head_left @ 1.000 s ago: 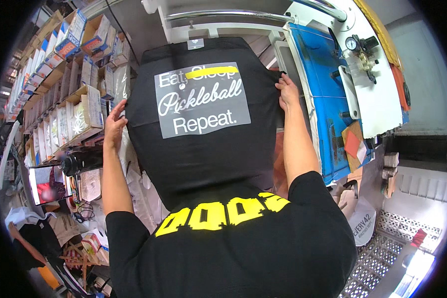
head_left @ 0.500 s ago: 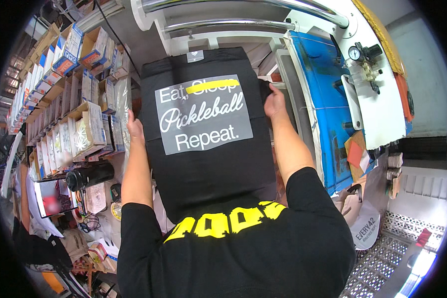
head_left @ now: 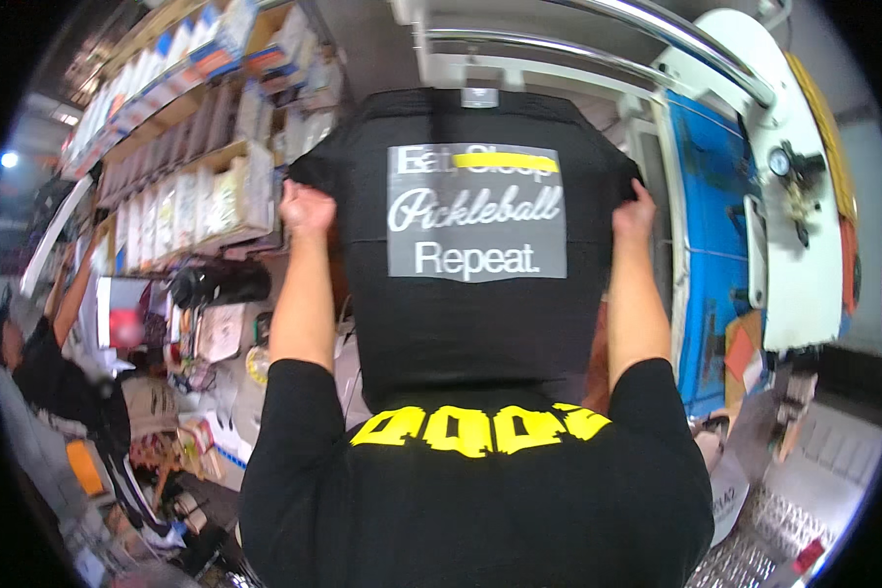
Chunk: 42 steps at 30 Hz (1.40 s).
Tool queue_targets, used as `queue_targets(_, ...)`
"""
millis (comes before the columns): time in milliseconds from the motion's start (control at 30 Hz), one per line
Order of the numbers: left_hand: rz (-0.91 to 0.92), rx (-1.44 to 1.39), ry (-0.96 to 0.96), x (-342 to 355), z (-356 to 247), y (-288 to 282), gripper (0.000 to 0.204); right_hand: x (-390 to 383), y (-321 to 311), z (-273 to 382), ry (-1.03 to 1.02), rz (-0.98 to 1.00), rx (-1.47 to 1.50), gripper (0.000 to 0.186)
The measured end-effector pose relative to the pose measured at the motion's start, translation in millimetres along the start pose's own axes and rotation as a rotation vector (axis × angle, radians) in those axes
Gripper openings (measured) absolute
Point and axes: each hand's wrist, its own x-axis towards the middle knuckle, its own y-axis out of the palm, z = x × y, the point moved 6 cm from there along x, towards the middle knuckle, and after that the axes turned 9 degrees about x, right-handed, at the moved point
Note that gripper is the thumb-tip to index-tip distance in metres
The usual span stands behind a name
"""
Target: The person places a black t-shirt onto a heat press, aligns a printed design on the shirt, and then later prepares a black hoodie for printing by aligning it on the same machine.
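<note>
A black T-shirt [head_left: 470, 328] is spread out in front of me, its collar at the far end with a small light label [head_left: 479, 98]. On its chest lies a grey rectangle [head_left: 402, 263] with white lettering and a yellow stripe. My left hand [head_left: 307, 208] is closed on the shirt's left sleeve, pulling it out to the side. At the opposite edge, my right hand [head_left: 635, 214] pinches the right sleeve. Whatever supports the shirt is hidden under the cloth.
White machinery with chrome bars [head_left: 549, 49] stands beyond the shirt. To the right are a blue panel [head_left: 701, 265] and a pressure gauge [head_left: 780, 161]. Boxes [head_left: 240, 201] fill shelves at left, above a black bottle [head_left: 220, 284]. Another person [head_left: 69, 382] stands far left, an arm raised.
My left hand has taken hold of the left sleeve and drawn it outward; the right sleeve is also spread. The view has swung left, bringing the other person into sight.
</note>
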Motion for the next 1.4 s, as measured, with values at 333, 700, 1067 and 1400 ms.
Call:
queue_targets(333, 0.142, 1.593, 0.901, -173, 5, 63, 0.04, -143, 73, 37, -0.613, 0.225, -1.305, 0.035)
queue_targets(700, 0.536, 1.969, 1.227, -306, 55, 77, 0.041, -347, -19, 334, -1.325, -0.631, -1.733, 0.053)
queue_targets(1067, 0.526, 2.025, 1.343, -304, 63, 67, 0.034, -318, -19, 315, -0.944, -0.525, -2.062, 0.078)
queue_targets(1400, 0.516, 2.03, 1.36, -305, 61, 67, 0.032, -386, 34, 192, -1.093, -0.315, -2.007, 0.064)
